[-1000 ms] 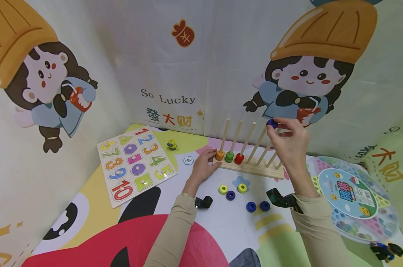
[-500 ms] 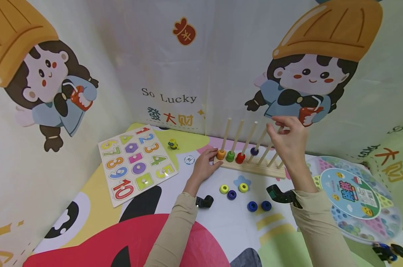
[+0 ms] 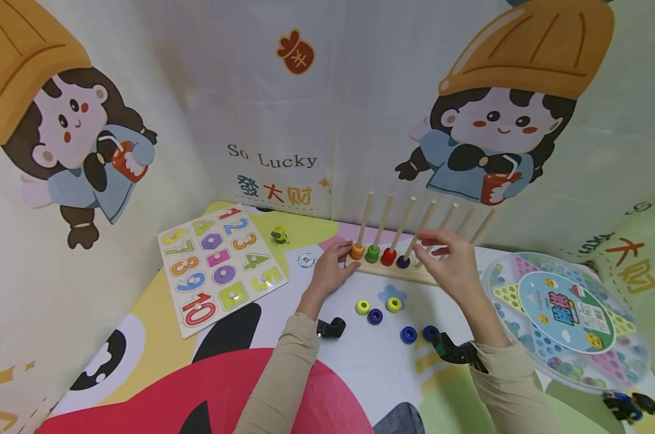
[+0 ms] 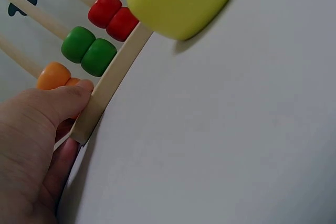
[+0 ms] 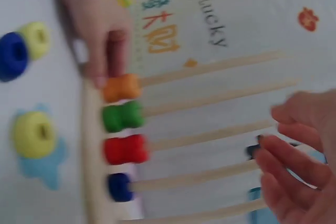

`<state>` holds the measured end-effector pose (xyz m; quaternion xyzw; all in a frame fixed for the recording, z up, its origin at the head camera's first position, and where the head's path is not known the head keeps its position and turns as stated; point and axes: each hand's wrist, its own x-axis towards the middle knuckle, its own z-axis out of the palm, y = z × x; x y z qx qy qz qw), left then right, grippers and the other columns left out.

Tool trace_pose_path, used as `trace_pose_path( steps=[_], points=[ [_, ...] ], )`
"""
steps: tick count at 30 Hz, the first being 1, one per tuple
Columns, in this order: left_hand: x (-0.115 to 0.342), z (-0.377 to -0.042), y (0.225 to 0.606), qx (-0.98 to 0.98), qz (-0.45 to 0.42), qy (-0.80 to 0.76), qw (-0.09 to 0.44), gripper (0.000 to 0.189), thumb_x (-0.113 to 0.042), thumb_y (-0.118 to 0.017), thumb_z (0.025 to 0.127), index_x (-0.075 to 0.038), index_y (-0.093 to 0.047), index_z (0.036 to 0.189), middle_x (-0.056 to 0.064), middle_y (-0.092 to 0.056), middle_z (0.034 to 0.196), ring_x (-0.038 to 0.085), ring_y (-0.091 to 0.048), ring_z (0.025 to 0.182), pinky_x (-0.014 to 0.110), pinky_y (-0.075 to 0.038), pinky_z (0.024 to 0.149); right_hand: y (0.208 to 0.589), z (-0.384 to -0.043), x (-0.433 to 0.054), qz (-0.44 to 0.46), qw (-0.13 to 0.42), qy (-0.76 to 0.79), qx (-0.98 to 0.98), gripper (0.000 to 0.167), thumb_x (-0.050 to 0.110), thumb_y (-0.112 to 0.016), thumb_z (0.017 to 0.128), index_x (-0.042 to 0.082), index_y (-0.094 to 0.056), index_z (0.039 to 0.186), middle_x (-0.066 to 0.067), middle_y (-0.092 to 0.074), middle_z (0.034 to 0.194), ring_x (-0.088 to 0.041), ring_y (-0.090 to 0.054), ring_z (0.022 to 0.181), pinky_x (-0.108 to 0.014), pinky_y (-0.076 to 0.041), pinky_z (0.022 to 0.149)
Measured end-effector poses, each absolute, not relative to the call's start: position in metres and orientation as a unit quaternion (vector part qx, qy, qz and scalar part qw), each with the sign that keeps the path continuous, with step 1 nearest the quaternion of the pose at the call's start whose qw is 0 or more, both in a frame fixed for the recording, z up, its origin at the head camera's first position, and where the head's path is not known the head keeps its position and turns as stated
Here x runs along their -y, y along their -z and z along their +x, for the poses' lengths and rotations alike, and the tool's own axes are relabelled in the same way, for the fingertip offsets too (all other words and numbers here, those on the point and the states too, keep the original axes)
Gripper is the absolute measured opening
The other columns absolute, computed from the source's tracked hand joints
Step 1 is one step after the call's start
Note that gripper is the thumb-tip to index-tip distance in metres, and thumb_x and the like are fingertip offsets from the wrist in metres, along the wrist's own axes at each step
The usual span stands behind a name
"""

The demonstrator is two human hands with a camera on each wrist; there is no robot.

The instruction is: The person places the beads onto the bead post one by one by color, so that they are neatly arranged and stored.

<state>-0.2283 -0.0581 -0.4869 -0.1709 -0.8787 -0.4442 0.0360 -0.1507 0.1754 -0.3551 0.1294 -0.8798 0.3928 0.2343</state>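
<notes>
A wooden peg rack (image 3: 392,272) stands at the back of the table, with a row of upright pegs. Orange beads (image 4: 54,76), green beads (image 4: 88,51) and red beads (image 4: 113,17) sit stacked in pairs on its first three pegs. One blue bead (image 3: 403,261) rests at the foot of the fourth. My left hand (image 3: 331,271) grips the rack's left end, thumb in front beside the orange beads. Above the blue bead, my right hand (image 3: 451,262) hovers by the pegs, fingers loosely bent and holding nothing.
In front of the rack lie loose yellow beads (image 3: 394,304) and blue beads (image 3: 408,335). A number puzzle board (image 3: 221,271) is at left, with a small yellow toy (image 3: 279,235) near it. To the right are a round game board (image 3: 566,313) and a dark toy figure (image 3: 628,407).
The blue bead, pinched by my right hand at the fourth peg's top, was let go and slid down to the base. My right hand then moved lower and left. The left hand stayed put.
</notes>
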Motion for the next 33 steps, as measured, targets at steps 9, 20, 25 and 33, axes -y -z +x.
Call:
trace_pose_path(
  steps=[9, 20, 25, 33],
  points=[
    [0.058, -0.230, 0.487, 0.876, -0.181, 0.445, 0.051, 0.048, -0.022, -0.073, 0.091, -0.001, -0.060, 0.133, 0.007, -0.056, 0.137, 0.021, -0.060, 0.115, 0.025, -0.051, 0.096, 0.404, -0.138, -0.171, 0.195, 0.053, -0.399, 0.895, 0.027, 0.005, -0.077, 0.085, -0.004, -0.070, 0.109, -0.016, -0.070, 0.106, -0.036, -0.066, 0.097, -0.049, -0.058, 0.078],
    [0.059, -0.229, 0.488, 0.878, -0.171, 0.446, 0.038, 0.049, -0.023, -0.072, 0.092, -0.002, -0.060, 0.134, 0.006, -0.054, 0.139, 0.020, -0.058, 0.117, 0.025, -0.050, 0.098, 0.432, -0.128, -0.159, 0.221, -0.006, -0.389, 0.894, 0.036, 0.014, -0.083, 0.078, 0.002, -0.072, 0.110, -0.010, -0.070, 0.110, -0.029, -0.064, 0.104, -0.051, -0.054, 0.088],
    [0.059, -0.228, 0.488, 0.876, -0.173, 0.447, 0.041, 0.048, -0.022, -0.072, 0.092, -0.002, -0.060, 0.134, 0.006, -0.055, 0.139, 0.020, -0.059, 0.117, 0.026, -0.050, 0.098, 0.440, -0.125, -0.154, 0.242, -0.030, -0.372, 0.895, 0.039, 0.021, -0.086, 0.075, 0.006, -0.073, 0.109, -0.004, -0.070, 0.108, -0.025, -0.063, 0.104, -0.050, -0.052, 0.093],
    [0.058, -0.227, 0.484, 0.877, -0.174, 0.445, 0.041, 0.048, -0.022, -0.072, 0.092, -0.002, -0.060, 0.134, 0.007, -0.055, 0.139, 0.021, -0.060, 0.115, 0.027, -0.051, 0.097, 0.447, -0.127, -0.151, 0.268, -0.037, -0.356, 0.895, 0.026, 0.017, -0.086, 0.074, 0.013, -0.077, 0.097, -0.006, -0.070, 0.109, -0.027, -0.060, 0.106, -0.053, -0.050, 0.093]
  ],
)
